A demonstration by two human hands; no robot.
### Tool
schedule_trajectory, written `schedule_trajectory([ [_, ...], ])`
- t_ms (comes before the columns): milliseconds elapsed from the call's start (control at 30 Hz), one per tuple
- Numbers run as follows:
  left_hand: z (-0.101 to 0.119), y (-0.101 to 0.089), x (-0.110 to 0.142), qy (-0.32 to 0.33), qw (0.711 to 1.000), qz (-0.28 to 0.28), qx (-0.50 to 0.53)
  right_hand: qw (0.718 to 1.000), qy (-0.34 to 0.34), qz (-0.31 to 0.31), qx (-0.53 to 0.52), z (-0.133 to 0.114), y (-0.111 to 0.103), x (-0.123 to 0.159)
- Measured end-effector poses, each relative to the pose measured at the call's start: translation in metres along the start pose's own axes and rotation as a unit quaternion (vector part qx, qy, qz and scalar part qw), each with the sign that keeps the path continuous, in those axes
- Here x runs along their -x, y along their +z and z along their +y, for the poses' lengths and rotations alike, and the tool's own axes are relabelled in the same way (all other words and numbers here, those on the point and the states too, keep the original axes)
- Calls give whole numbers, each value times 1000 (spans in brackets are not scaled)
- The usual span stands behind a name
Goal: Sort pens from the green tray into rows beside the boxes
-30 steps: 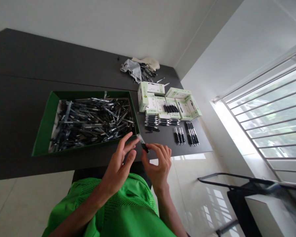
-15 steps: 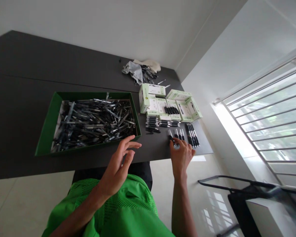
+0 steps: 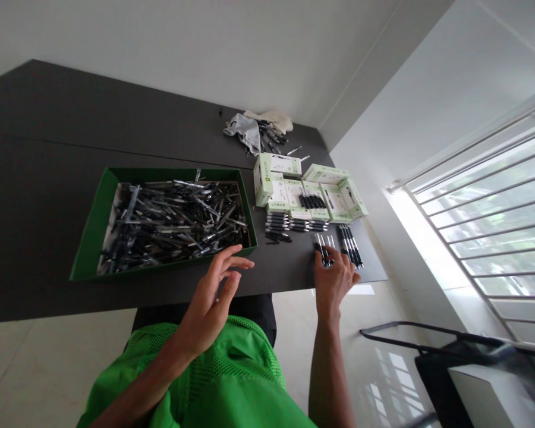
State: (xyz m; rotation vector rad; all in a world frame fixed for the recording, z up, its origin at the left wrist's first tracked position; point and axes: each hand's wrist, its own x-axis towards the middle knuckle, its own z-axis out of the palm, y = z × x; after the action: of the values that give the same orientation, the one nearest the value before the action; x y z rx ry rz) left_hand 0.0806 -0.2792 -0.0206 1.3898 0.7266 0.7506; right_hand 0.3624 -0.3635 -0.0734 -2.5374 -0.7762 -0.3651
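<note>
My right hand (image 3: pixel 334 276) rests on the dark table (image 3: pixel 40 178) near its front right edge, fingers spread over a short row of black pens (image 3: pixel 324 248); whether it still grips one I cannot make out. Another row of black pens (image 3: pixel 351 244) lies just right of it. My left hand (image 3: pixel 216 294) hovers open and empty in front of the green tray (image 3: pixel 89 238), which is heaped with several loose black and silver pens (image 3: pixel 173 217).
Several pale green pen boxes (image 3: pixel 307 187) stand behind the rows, one open with pens in it. More pens lie in rows (image 3: pixel 279 227) before them. A grey cloth (image 3: pixel 245 128) with loose pens sits at the back. A black chair frame (image 3: pixel 428 345) stands lower right.
My right hand carried a black pen from in front of me to the row at the table's right and laid it down. My left hand let go and stayed open.
</note>
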Motion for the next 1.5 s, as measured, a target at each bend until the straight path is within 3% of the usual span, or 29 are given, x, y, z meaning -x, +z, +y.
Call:
schedule_trajectory([
  [167,2,-1,0,5,1000,8,-8,996,-56,26,-70,0,-6,-5],
  [300,3,0,0,5,1000,4,-8,960,-233,-28,-153,-15,-9,-7],
  [433,3,2,1,0,1000,-1,-10,911,-373,-113,-131,-38,-4,-11],
  [700,4,0,3,-8,1000,-19,-23,878,-449,-153,-56,-56,4,-29],
  [933,4,2,-2,-13,999,-29,-32,869,-460,-179,-36,-66,8,-31],
  [1067,4,4,-5,-1,999,-32,-37,872,-409,-203,-177,-71,-6,-25],
  [1167,3,7,-8,0,999,-28,-36,835,-325,-249,-368,-76,-28,-7],
  [1300,1,10,-11,37,997,-14,-69,766,-290,-319,-477,-88,-52,26],
  [1367,1,11,-12,79,993,3,-90,758,-278,-323,-494,-94,-58,38],
  [1500,3,10,-14,134,981,39,-132,770,-261,-326,-482,-100,-58,41],
])
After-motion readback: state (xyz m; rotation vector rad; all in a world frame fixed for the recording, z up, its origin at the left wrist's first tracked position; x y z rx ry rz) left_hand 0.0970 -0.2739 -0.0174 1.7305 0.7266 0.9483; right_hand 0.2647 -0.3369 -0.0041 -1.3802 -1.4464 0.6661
